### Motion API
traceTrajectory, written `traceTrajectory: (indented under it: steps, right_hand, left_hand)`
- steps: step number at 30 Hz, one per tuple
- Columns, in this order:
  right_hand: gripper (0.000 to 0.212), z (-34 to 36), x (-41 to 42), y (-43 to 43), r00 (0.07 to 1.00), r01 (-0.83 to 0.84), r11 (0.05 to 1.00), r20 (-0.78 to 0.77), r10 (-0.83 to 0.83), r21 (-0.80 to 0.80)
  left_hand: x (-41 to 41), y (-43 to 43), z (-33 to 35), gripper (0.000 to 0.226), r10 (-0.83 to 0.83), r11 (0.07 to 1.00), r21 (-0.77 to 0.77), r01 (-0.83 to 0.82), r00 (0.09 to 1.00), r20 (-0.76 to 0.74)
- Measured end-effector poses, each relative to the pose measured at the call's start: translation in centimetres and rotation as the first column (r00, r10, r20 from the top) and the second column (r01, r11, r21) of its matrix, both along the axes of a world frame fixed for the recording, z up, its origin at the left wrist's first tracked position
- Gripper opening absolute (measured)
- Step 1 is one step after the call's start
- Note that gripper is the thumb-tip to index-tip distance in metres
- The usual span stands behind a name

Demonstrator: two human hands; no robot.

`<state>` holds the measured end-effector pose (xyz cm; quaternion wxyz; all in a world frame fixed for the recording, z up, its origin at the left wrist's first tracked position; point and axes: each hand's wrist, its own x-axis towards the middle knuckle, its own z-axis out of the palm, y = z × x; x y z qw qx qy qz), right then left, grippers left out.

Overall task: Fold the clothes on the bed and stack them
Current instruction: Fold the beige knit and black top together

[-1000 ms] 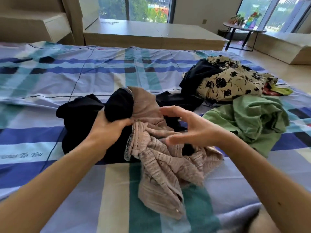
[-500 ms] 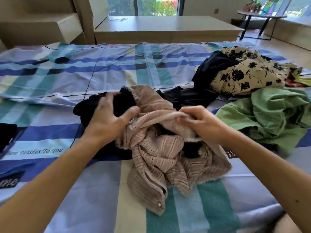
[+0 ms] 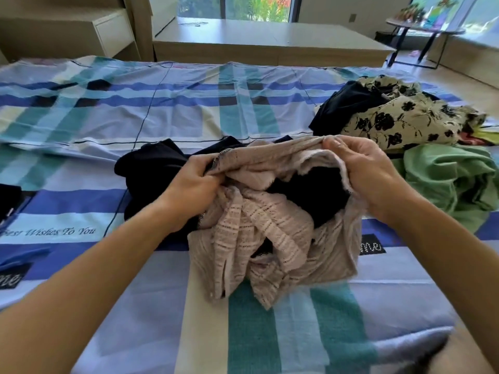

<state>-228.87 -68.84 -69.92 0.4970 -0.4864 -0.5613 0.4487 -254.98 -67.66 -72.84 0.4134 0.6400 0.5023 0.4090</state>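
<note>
Right now both hands are on the pink knit top (image 3: 270, 238), which lies bunched in the near middle of the bed (image 3: 189, 112). The left hand (image 3: 194, 182) has its grip clamped on the top's upper left edge, fingers curled into the cloth. The right hand (image 3: 364, 171) has its grip clamped on the upper right edge, thumb and fingers pinching the hem. Between the two hands that edge is drawn out in a band. Below the band the top falls in loose folds onto the bed. Something black shows in the opening, and I cannot tell whether it is a lining or a separate piece.

A black garment (image 3: 151, 168) lies crumpled just left of and behind the top, touching it under the left hand. On the right, near the right forearm, sits a rumpled green garment (image 3: 453, 179). Beyond it a cream flowered garment (image 3: 399, 122) is heaped, with a dark garment (image 3: 343, 103) against its left side.

The far half of the bed shows blue, teal and cream checks, and printed words (image 3: 51, 232) run along a pale stripe at the near left. Past the bed stands a low wooden platform (image 3: 270, 39) under a window (image 3: 256, 6)
</note>
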Motion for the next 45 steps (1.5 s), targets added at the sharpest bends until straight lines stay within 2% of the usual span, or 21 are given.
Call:
traceTrajectory:
  steps: [2, 3, 6, 8, 11, 14, 16, 18, 19, 21, 24, 25, 28, 29, 31, 33, 36, 38, 42, 44, 45]
  right_hand:
    - [0.034, -0.8, 1.0, 0.9, 0.880, 0.112, 0.973, 0.435, -0.191, 0.201]
    - [0.033, -1.1, 1.2, 1.2, 0.811, 0.147, 0.952, 0.518, -0.272, 0.270]
    - [0.018, -1.8, 0.9, 1.6, 0.737, 0.188, 0.927, 0.577, -0.351, 0.324]
    - [0.011, -2.3, 0.5, 1.7, 0.686, 0.194, 0.933, 0.638, -0.350, 0.302]
    - [0.035, -2.9, -0.4, 0.9, 0.601, 0.196, 0.882, 0.658, -0.453, 0.428]
    - [0.023, -1.5, -2.2, -1.3, 0.732, 0.064, 0.792, 0.510, -0.451, 0.608]
    - [0.019, -0.7, -3.2, -2.5, 0.808, -0.179, 0.844, 0.565, -0.168, 0.506]
    - [0.020, -1.2, -3.9, -3.0, 0.729, -0.380, 0.897, 0.670, 0.141, 0.225]
    - [0.021, -1.9, -4.0, -3.0, 0.676, -0.405, 0.908, 0.705, 0.215, 0.111]
    - [0.033, -3.6, -4.0, -2.7, 0.626, -0.359, 0.933, 0.751, 0.210, 0.038]
    - [0.075, -4.6, -4.4, -2.6, 0.630, -0.293, 0.956, 0.757, 0.174, 0.025]
    - [0.081, -4.6, -4.5, -2.5, 0.643, -0.250, 0.968, 0.753, 0.144, 0.029]
    - [0.071, -3.9, -4.5, -2.1, 0.662, -0.035, 0.996, 0.749, -0.037, 0.081]
    - [0.065, -3.7, -4.4, -1.9, 0.612, 0.017, 0.995, 0.786, -0.090, 0.101]
    - [0.059, -3.3, -4.4, -1.7, 0.490, 0.039, 0.995, 0.866, -0.100, 0.093]
    - [0.062, -3.7, -4.8, -1.9, 0.432, 0.010, 1.000, 0.902, -0.010, 0.006]
    - [0.072, -4.7, -5.5, -2.2, 0.462, -0.097, 0.982, 0.867, 0.187, -0.160]
    - [0.080, -5.0, -5.7, -2.1, 0.526, -0.164, 0.961, 0.805, 0.275, -0.221]
    - [0.061, -5.0, -5.4, -1.5, 0.638, -0.200, 0.964, 0.724, 0.263, -0.175]
    - [0.058, -4.4, -5.5, -1.5, 0.666, -0.186, 0.976, 0.716, 0.207, -0.109]
    - [0.060, -4.2, -5.5, -1.4, 0.665, -0.174, 0.979, 0.721, 0.193, -0.101]
  left_hand:
    - [0.0, -0.2, 0.6, 0.037, -0.021, 0.969, -0.234, 0.084, 0.965, 0.260]
    - [0.1, -0.4, 0.8, 0.033, -0.017, 0.942, -0.308, 0.137, 0.932, 0.363]
    - [0.7, -0.9, 1.1, 0.032, -0.012, 0.881, -0.378, 0.284, 0.812, 0.583]
    - [1.2, -1.3, 1.1, 0.046, 0.005, 0.856, -0.393, 0.336, 0.754, 0.657]
    - [1.4, -1.4, 1.0, 0.048, 0.102, 0.845, -0.448, 0.293, 0.732, 0.673]
    - [0.6, -0.7, 0.4, 0.012, 0.197, 0.776, -0.556, 0.299, 0.722, 0.664]
    - [0.3, -0.7, 0.6, 0.016, 0.195, 0.749, -0.572, 0.335, 0.713, 0.673]
    - [0.3, -1.0, 0.8, 0.042, 0.140, 0.763, -0.517, 0.389, 0.681, 0.719]
    - [0.3, -1.1, 0.8, 0.055, 0.106, 0.784, -0.465, 0.411, 0.650, 0.752]
    - [0.8, -1.7, 1.4, 0.066, 0.062, 0.823, -0.398, 0.406, 0.632, 0.773]
    - [0.6, -1.6, 1.6, 0.057, 0.088, 0.899, -0.342, 0.275, 0.650, 0.755]
    - [0.3, -1.6, 1.7, 0.054, 0.037, 0.901, -0.311, 0.303, 0.659, 0.751]
    - [-0.5, -2.6, 3.4, 0.067, -0.199, 0.827, -0.306, 0.471, 0.755, 0.625]
    - [-1.0, -2.4, 3.5, 0.054, -0.285, 0.835, -0.291, 0.468, 0.819, 0.498]
    - [-1.4, -1.9, 3.3, 0.049, -0.421, 0.882, -0.229, 0.411, 0.907, 0.009]
    - [-1.6, -0.8, 1.3, 0.059, -0.276, 0.961, -0.124, 0.247, 0.847, -0.454]
    - [-0.4, -0.2, -2.8, 0.059, -0.008, 1.000, 0.010, 0.027, 0.602, -0.798]
    - [1.0, -0.7, -4.3, 0.067, 0.043, 0.999, 0.052, 0.000, 0.551, -0.833]
    - [1.5, 0.6, -4.9, 0.105, 0.039, 0.996, -0.030, -0.087, 0.696, -0.717]
    - [0.9, 1.4, -4.8, 0.092, -0.002, 0.992, -0.101, -0.078, 0.780, -0.626]
    - [0.5, 1.6, -4.4, 0.071, -0.052, 0.990, -0.140, -0.027, 0.846, -0.531]
